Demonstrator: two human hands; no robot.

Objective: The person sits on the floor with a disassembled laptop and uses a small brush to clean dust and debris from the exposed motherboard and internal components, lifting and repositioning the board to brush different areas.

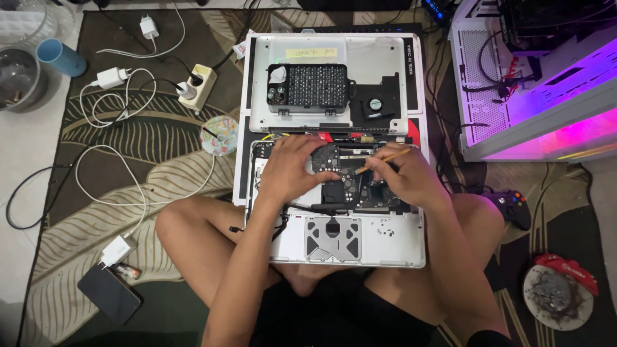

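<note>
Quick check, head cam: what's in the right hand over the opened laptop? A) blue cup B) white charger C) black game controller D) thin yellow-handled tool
D: the right hand grips a thin yellow-handled tool angled down at the dark circuit board, while the game controller lies on the rug beside the knee.

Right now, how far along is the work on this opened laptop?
Done: the bottom cover is off and lies above, holding a screwdriver bit case and a removed fan. In hand: the left hand steadies the logic board; the right hand works a thin tool there. Left: the board remains inside.
</note>
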